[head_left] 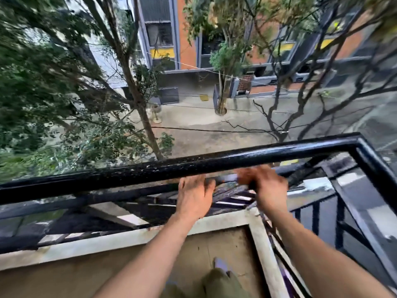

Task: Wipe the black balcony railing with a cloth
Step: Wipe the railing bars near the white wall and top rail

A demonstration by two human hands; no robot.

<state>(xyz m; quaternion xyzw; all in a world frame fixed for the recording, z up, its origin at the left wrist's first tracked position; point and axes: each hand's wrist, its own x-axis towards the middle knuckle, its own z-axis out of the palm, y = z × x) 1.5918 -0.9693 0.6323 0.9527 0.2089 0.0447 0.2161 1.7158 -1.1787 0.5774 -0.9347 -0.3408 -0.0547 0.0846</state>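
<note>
The black balcony railing's top bar (214, 162) runs across the view and turns a corner at the right. Just below it, a dark patterned cloth (228, 187) with pale stripes is stretched between my two hands and hangs over the lower bars. My left hand (194, 197) holds the cloth's left end, fingers pointing up toward the bar. My right hand (267, 187), blurred by motion, grips the right end. Both hands are under the top bar and do not touch it.
A pale concrete ledge (129, 235) caps the low balcony wall under the railing. The side rail (378, 175) runs back toward me on the right. Trees, cables and a street lie far below. My olive trouser leg (219, 282) shows at the bottom.
</note>
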